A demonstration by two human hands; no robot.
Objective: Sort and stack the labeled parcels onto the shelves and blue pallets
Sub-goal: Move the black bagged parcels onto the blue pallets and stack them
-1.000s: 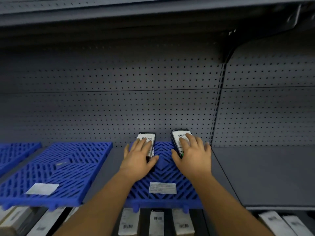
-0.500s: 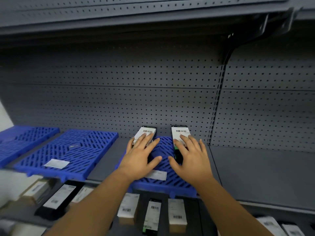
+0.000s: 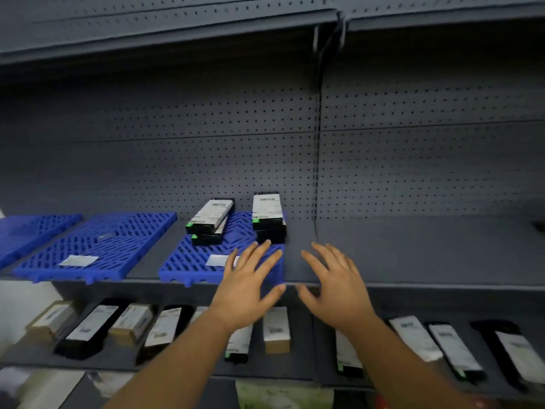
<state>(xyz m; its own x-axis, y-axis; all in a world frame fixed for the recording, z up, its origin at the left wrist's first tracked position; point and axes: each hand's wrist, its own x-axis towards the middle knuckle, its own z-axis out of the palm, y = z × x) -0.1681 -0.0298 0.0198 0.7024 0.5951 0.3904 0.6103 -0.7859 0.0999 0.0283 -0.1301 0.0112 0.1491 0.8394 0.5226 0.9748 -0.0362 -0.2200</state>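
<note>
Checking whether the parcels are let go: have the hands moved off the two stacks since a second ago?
Yes. Both the left hand and right hand have drawn back from the stacks toward the blue pallet's front edge, open and empty.

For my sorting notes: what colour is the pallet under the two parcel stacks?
Blue pallet, an open lattice; head view.

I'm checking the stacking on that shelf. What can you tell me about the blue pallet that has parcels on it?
The blue pallet looks like moulded plastic with a slotted lattice top and small feet along its front edge. It lies flat on the grey shelf, by the pegboard back. Two short stacks of black parcels with white labels rest on its rear half. A white label lies near the front. The left hand partly hides its right corner.
</note>
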